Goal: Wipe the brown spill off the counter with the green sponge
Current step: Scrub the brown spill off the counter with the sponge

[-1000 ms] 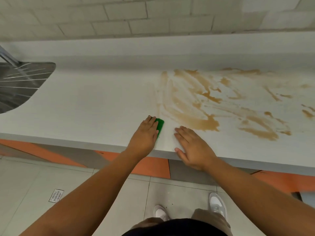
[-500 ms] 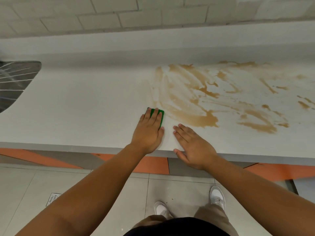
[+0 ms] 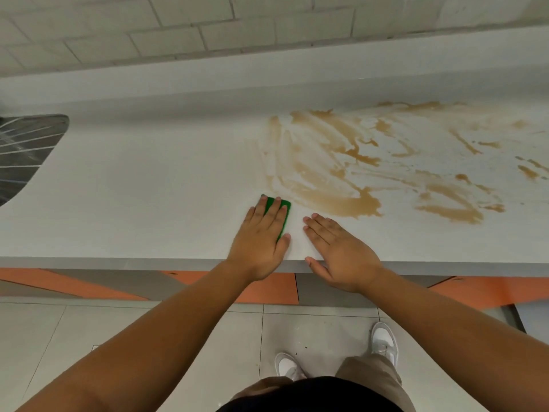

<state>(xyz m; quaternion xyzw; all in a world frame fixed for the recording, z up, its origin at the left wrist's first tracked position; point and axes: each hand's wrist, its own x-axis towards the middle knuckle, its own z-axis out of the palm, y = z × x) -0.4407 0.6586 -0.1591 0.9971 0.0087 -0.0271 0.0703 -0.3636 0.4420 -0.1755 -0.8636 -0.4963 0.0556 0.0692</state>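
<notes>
A green sponge point(image 3: 284, 210) lies flat on the white counter point(image 3: 133, 188), just left of the brown spill point(image 3: 365, 162). My left hand point(image 3: 261, 236) presses on it with straight fingers, covering most of the sponge; only its far and right edges show. My right hand point(image 3: 338, 248) rests flat on the counter near the front edge, right of the sponge, fingers straight and pointing toward the spill's near puddle. The spill spreads in streaks and puddles over the counter's right half, up to the back ledge.
A metal sink drainboard point(image 3: 26, 150) is set into the counter at far left. A tiled wall point(image 3: 237, 28) rises behind the back ledge. Orange and grey cabinet fronts point(image 3: 267, 286) run below the counter edge, above a tiled floor and my shoes.
My left hand has slid the sponge a little farther from the counter edge, toward the spill's left border. My right hand has stayed in place.
</notes>
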